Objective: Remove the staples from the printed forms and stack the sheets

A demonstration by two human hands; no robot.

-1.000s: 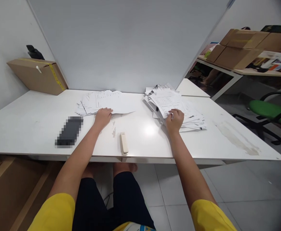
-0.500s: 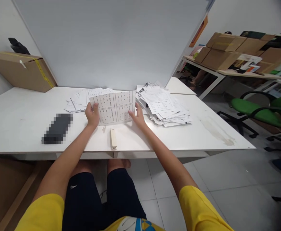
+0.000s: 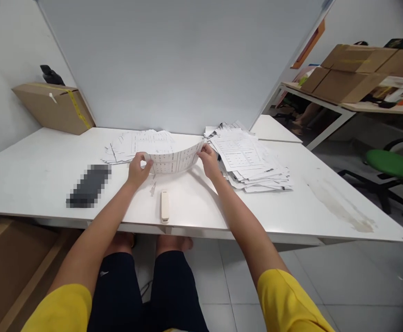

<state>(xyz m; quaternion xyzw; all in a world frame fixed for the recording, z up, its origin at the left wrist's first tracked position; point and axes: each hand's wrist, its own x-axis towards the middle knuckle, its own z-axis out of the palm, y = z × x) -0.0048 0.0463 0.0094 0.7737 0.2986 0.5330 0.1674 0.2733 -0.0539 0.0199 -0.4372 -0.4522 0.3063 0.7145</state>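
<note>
A printed sheet of paper (image 3: 175, 161) with boxed rows of text bends between my two hands, above the white table. My left hand (image 3: 140, 169) pinches its left end, thumb in front. At the right end my right hand (image 3: 208, 160) grips the paper between thumb and fingers. Whether it is one sheet or more I cannot tell. Below it on the table lies a cream stapler (image 3: 165, 206). Behind my left hand is a spread pile of papers (image 3: 135, 142); a taller, untidy stack of papers (image 3: 246, 159) stands just right of my right hand.
A dark, blurred-out flat object (image 3: 90, 186) lies on the table (image 3: 194, 210) at left. A cardboard box (image 3: 54, 106) stands at the back left, by an upright white panel (image 3: 173, 60). To the right are a green chair (image 3: 391, 161) and another table with boxes (image 3: 346, 76).
The paper has tipped from nearly upright to flatter and now bows. My right hand has closed on its upper right corner. The view has shifted, so the table stuff sits elsewhere in frame.
</note>
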